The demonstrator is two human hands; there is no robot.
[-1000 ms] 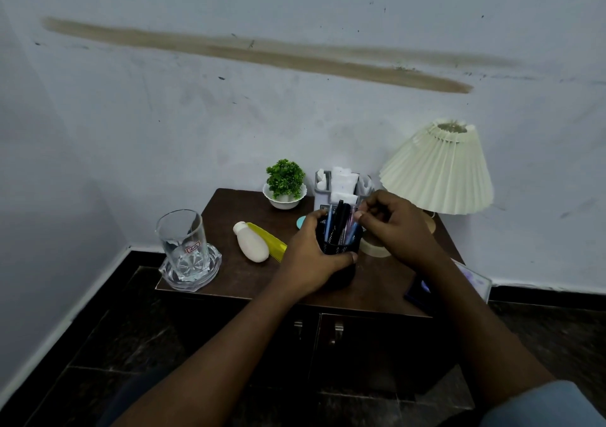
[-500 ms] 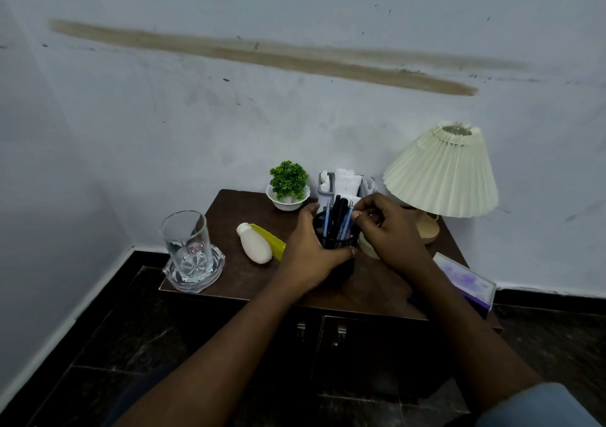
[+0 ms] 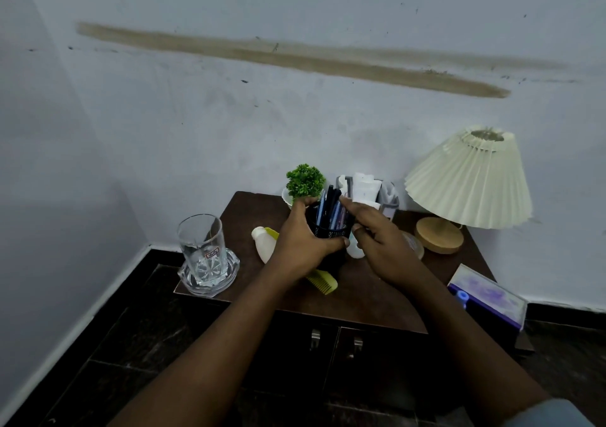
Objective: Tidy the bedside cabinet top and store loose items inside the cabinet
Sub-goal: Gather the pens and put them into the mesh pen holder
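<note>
Pen holder, a black mesh cup, sits in the grip of the left hand over the back middle of the bedside cabinet top. The fingers and thumb are curled round its wall. Its base is hidden, so whether it rests on the wood cannot be told. Blue and black pens stand in it. The right hand reaches in from the right with its forefinger against the pen tops and the other fingers bent. Whether it pinches a pen is unclear.

Under the left wrist lies a yellow-green plastic comb, half covered, beside a smooth white bottle. A small pale object under the right hand is mostly hidden.

At the left front corner a clear glass tumbler stands in a faceted glass dish. Its red-edged label is too small to read. Behind are a green plant in a white bowl and a grey organiser of white tubes.

To the right stands a lamp with a pleated cream shade and a round wooden base. A purple-and-white box overhangs the right edge. 2 metal handles show on the dark doors.
</note>
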